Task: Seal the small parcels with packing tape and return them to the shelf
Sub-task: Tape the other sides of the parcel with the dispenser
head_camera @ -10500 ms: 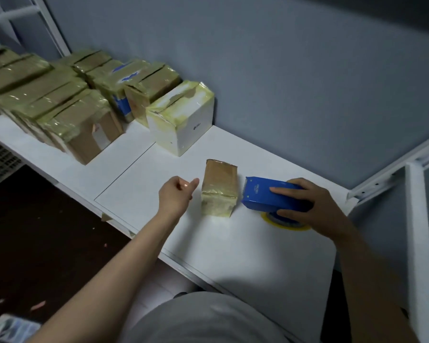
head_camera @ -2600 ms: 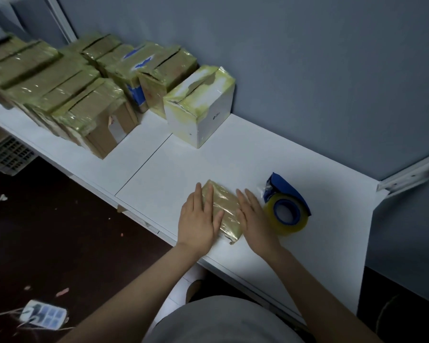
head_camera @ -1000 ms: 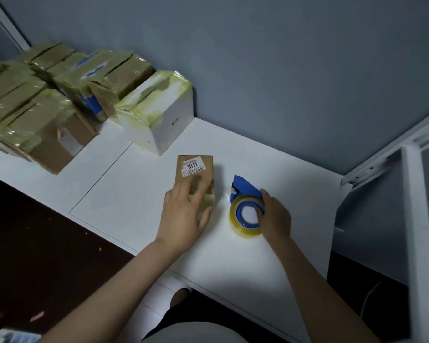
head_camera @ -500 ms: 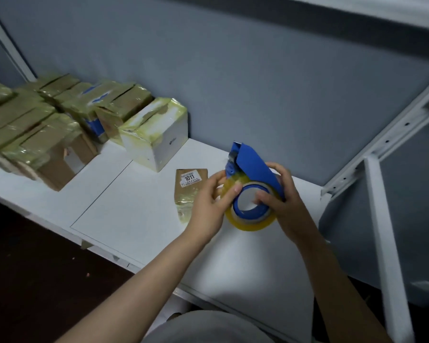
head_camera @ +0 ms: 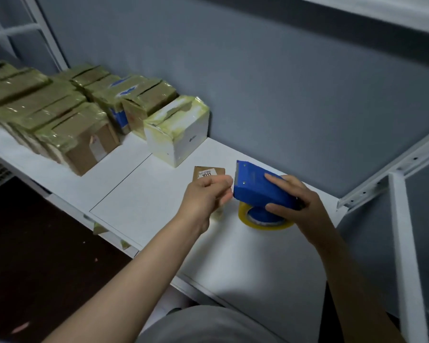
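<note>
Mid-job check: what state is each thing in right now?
small parcel: flat on shelf, label up, partly behind left hand.
tape dispenser: gripped by right hand.
left hand: fingers curled beside the dispenser; tape end unseen.
white box: taped, upright.
brown parcels: taped, in rows.

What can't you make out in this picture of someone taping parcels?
1. Parcel: head view, the left hand covers its near half; the label's small print is unreadable.
2. Tape end: head view, clear tape does not show, so whether the left hand pinches it is unsure.
3. Roll: head view, mostly hidden by the dispenser and right hand.
4. Far-left boxes: head view, blurred and cut off by the left edge.
</note>
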